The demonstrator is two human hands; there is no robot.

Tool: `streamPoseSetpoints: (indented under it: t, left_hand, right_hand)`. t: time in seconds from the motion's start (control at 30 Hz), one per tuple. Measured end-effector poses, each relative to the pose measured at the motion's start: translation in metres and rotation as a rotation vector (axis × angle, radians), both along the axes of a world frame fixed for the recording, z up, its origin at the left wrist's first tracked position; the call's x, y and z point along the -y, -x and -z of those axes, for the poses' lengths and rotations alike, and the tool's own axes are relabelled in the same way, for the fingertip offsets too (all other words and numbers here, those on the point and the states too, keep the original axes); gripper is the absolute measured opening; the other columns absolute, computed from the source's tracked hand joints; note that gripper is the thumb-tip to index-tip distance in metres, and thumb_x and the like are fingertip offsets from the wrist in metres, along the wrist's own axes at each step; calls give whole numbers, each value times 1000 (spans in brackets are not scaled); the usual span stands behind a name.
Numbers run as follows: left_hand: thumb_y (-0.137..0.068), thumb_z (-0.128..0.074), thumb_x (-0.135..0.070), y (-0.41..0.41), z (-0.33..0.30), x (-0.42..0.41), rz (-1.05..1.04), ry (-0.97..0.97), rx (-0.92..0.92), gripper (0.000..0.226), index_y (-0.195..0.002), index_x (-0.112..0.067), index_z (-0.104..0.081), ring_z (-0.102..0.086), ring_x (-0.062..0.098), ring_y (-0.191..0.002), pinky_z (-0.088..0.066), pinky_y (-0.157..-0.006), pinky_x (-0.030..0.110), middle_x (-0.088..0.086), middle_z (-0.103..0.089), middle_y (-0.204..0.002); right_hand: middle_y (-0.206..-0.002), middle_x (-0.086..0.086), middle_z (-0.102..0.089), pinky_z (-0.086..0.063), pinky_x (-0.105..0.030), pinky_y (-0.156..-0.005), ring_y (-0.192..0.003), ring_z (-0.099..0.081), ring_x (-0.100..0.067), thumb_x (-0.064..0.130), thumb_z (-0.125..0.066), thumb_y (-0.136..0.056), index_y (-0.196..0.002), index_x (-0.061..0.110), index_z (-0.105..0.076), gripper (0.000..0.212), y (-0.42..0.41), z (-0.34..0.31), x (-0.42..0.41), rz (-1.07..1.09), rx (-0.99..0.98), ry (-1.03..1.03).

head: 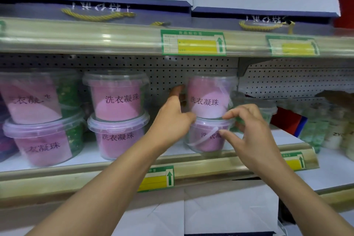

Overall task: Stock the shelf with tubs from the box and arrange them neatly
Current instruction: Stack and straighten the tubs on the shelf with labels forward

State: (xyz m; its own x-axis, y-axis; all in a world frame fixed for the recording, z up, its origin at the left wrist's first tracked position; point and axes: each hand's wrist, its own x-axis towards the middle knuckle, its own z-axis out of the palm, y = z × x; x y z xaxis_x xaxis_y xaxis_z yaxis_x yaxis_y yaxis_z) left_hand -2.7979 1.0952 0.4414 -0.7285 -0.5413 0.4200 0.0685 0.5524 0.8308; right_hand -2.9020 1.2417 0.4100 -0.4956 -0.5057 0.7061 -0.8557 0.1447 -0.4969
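clear tub [207, 97] — pink inside

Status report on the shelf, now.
Left hand on upper pink tub, thumb and finger around it. Right hand open beside lower tub. Stack upright; nothing in the way.
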Motion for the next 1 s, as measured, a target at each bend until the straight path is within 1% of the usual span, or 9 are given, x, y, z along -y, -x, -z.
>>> streamPoseSetpoints:
  t: [0.1, 0.2, 0.3, 0.4, 0.53, 0.63, 0.73, 0.87, 1.0]
  left_hand:
    - [-58, -60, -16, -12, -2, -2, 32, -107, 22, 95, -141, -40, -20, -53, 20, -117, -47, -97, 45, 1, -49, -134]
    - [-68, -60, -9, -20, -1, -3, 2, -113, 8, 91, -141, -40, -16, -54, 19, -113, -48, -96, 44, 3, -49, -132]
    - [-79, -61, -8, -24, 0, -1, -65, -113, -48, 78, -140, -34, -20, -54, 21, -113, -46, -98, 45, 4, -53, -127]
    - [-80, -66, -12, -26, 1, -3, -89, -109, -47, 83, -143, -34, -16, -51, 21, -119, -44, -101, 45, 5, -50, -133]
    - [-78, -68, -7, -26, 5, -10, -104, -5, 1, 90, -144, -31, -12, -53, 16, -109, -47, -97, 41, 1, -50, -132]
    - [-76, -66, -1, -29, 8, -12, -169, 68, -36, 86, -142, -28, -19, -53, 14, -109, -47, -95, 36, 0, -51, -130]
    - [-78, -65, 0, -37, 10, -14, -208, 126, -53, 79, -140, -28, -25, -48, 10, -118, -40, -90, 21, -2, -48, -132]
    - [-80, -67, -7, -40, 9, -16, -231, 163, -23, 73, -139, -26, -27, -44, 7, -116, -32, -84, 16, -5, -46, -133]
    - [-82, -66, -9, -42, 17, -21, -247, 212, 67, 68, -137, -22, -29, -45, 12, -122, -33, -91, 19, -4, -44, -139]
  right_hand:
    - [-100, 6, -45, -47, -36, -92, -96, -50, -11, 14, -78, -72, -95, 18, -58, 31, -6, -3, 7, -35, -7, 9]
    - [-104, 4, -49, -49, -34, -91, -98, -53, -11, 17, -82, -68, -100, 20, -51, 45, -11, -4, 12, -51, 7, 34]
    - [-114, 1, -48, -48, -23, -92, -107, -52, -5, 19, -84, -63, -108, 25, -42, 62, -16, -4, 11, -176, 228, 120]
    - [-127, -2, -44, -48, -21, -83, -114, -50, -9, 28, -78, -69, -125, 23, -37, 69, -9, -9, 12, -222, 443, 231]
    - [-127, 4, -56, -47, -34, -96, -116, -54, -10, 25, -64, -86, -130, 18, -45, 48, 1, -17, 24, -336, 539, 140]
    - [-120, 2, -62, -50, -31, -82, -111, -59, -13, 16, -54, -93, -128, 16, -49, 35, 2, -22, 31, -425, 654, 157]
    - [-117, 7, -63, -50, -30, -75, -107, -60, -12, 20, -44, -98, -127, 22, -49, 29, 5, -23, 32, -429, 692, 105]
    - [-122, 5, -61, -51, -38, -88, -110, -58, -14, 22, -41, -99, -128, 22, -48, 30, 6, -20, 34, -387, 664, 74]
    - [-129, 0, -58, -38, -41, -108, -121, -53, -15, 12, -51, -94, -131, 12, -48, 37, 9, -14, 28, -432, 690, 94]
